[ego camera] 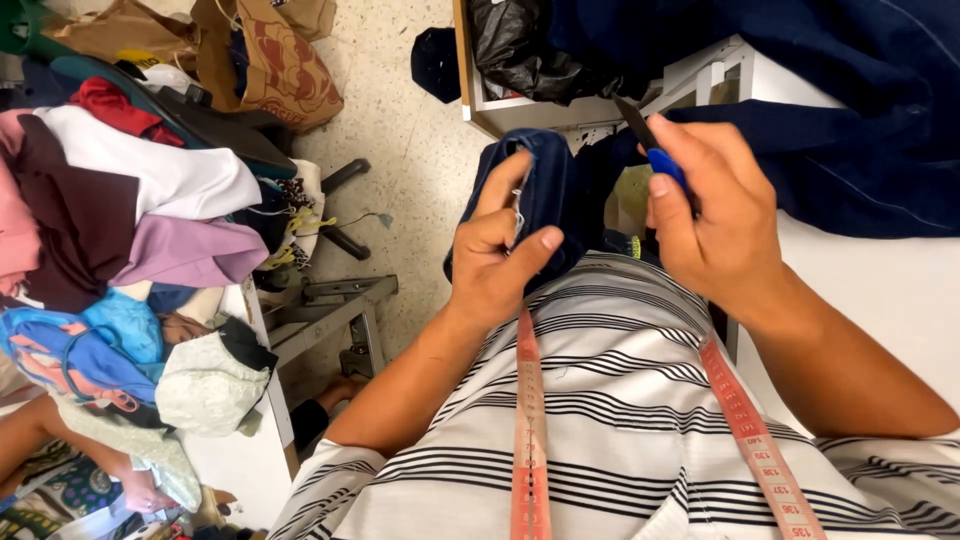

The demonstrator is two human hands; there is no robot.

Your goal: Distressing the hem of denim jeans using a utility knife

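Note:
My left hand (497,250) pinches a fold of dark navy fabric (545,185) between thumb and fingers, with a bit of pale thread showing at the pinch. My right hand (715,215) grips small blue-handled thread snips (655,145), the dark blade pointing up and left, a short way right of the held fold. More of the navy fabric (850,120) spreads over the white table at the upper right. A pink measuring tape (530,440) hangs round my neck over a striped shirt.
A pile of coloured garments (120,220) covers a table at the left. Brown paper bags (270,60) stand on the speckled floor. A black plastic bag (520,50) lies in a box at the top. A metal stand (340,310) and another person's arm (30,430) show at the lower left.

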